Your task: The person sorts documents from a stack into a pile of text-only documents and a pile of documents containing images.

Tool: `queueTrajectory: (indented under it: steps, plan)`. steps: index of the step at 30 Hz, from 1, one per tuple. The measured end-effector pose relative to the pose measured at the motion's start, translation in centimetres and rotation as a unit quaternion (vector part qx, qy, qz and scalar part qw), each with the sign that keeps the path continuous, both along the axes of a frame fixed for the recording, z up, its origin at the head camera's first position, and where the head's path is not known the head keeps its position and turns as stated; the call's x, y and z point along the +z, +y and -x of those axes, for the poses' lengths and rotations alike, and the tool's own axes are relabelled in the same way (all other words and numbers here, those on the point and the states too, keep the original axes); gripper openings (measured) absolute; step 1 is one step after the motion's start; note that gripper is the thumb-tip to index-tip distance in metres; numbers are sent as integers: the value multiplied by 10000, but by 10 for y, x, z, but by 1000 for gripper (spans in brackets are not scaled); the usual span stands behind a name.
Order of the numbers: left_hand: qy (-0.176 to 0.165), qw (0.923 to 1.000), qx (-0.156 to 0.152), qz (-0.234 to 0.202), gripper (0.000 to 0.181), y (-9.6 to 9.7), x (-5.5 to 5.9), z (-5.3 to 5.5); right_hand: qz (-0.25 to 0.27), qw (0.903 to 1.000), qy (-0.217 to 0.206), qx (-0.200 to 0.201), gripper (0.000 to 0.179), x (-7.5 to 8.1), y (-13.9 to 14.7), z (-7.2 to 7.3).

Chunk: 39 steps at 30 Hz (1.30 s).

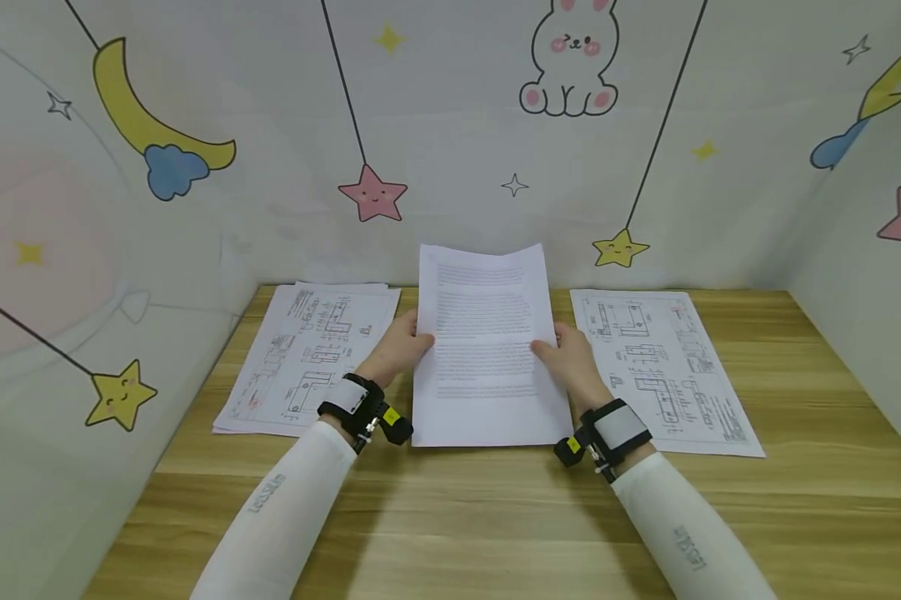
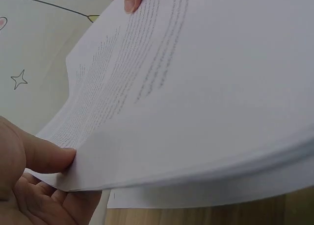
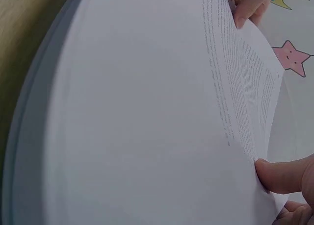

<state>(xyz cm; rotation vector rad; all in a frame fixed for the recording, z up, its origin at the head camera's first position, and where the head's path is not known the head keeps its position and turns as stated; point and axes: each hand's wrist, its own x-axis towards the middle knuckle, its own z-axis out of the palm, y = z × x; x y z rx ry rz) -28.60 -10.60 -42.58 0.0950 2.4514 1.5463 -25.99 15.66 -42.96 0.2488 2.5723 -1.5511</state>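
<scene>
A stack of printed paper sheets (image 1: 483,350) is held up at the middle of the table, its text side facing the head camera. My left hand (image 1: 396,348) pinches its left edge, thumb on the front and fingers behind. On the opposite edge my right hand (image 1: 570,360) grips in the same way. In the left wrist view the paper (image 2: 206,97) bows, and the left thumb (image 2: 51,156) presses near its edge. The right wrist view shows the right thumb (image 3: 279,176) on the paper (image 3: 147,107), with several layered sheet edges along its lower border.
Left of the held stack lies a pile of technical drawings (image 1: 300,375). More drawing paper (image 1: 663,367) lies to the right. Both rest on the wooden table (image 1: 465,525). A wall cloth (image 1: 450,125) with cartoon stars and a rabbit stands behind.
</scene>
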Motion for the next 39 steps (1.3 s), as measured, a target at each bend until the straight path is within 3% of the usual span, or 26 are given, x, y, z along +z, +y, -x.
queueTrajectory:
  steps: [12,21,27,33,39]
  plan:
    - [-305,9980,443,344,49,8,-22,10,-626,9974,110,354,39,-21,12,8]
    - [-29,9914,663,1130,42,12,-29,12,-1095,9927,-37,506,46,-26,12,14]
    - [129,9859,766,1483,35,11,-33,10,-1495,9869,100,595,43,-26,9,14]
    - [504,9742,787,2056,34,12,-34,9,-1803,9810,268,664,41,-28,8,16]
    - [560,9593,833,2641,37,17,-33,9,-1745,9818,174,733,43,-29,11,17]
